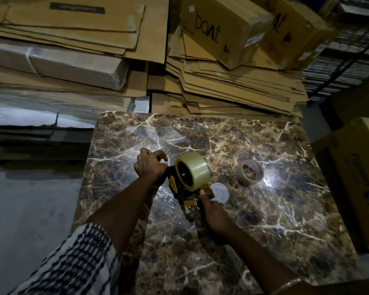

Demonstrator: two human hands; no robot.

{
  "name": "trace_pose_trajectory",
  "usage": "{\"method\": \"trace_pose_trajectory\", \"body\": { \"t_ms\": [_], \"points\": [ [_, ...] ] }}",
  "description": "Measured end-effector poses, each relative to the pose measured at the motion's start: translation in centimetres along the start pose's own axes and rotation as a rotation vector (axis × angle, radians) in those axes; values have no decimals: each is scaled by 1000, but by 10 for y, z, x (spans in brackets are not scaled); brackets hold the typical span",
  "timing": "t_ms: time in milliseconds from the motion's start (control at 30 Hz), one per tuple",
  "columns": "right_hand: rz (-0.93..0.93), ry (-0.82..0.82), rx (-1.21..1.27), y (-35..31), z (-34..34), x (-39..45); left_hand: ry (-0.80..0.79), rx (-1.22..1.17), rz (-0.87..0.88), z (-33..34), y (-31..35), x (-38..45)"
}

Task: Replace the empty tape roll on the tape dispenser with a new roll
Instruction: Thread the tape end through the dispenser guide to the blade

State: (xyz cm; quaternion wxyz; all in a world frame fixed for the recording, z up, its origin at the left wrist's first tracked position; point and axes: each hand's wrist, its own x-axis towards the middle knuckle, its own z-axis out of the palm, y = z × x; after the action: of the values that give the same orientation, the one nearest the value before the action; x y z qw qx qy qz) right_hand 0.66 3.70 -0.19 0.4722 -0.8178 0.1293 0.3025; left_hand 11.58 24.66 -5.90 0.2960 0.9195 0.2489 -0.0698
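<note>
A full roll of clear tape (195,170) sits on the wheel of a black and yellow tape dispenser (179,188), held just above the marbled table (264,209). My left hand (150,166) is closed around the dispenser's handle end, to the left of the roll. My right hand (213,211) grips the dispenser's front end below the roll, thumb near the yellow flap. An empty cardboard tape core (249,171) lies flat on the table to the right of the roll.
A small round whitish disc (220,192) lies on the table beside the dispenser. Stacks of flattened cardboard (232,90) and closed boxes (226,28) rise behind the table. Another carton (354,177) stands at the right edge. Bare floor (30,209) lies to the left.
</note>
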Motion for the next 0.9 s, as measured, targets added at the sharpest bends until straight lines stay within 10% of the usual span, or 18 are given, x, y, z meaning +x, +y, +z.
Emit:
{"method": "trace_pose_trajectory", "body": {
  "t_ms": [200, 600, 900],
  "points": [
    [-17, 29, -116, 35, -11, -23, -20, 30, 58, 1, 2, -1],
    [68, 46, -155, 20, -14, -33, -91, 26, 836, 25, -43, -35],
    [70, -60, -348, 9, -34, -58, -64, 89, 941, 31, -44, -40]
  ]
}}
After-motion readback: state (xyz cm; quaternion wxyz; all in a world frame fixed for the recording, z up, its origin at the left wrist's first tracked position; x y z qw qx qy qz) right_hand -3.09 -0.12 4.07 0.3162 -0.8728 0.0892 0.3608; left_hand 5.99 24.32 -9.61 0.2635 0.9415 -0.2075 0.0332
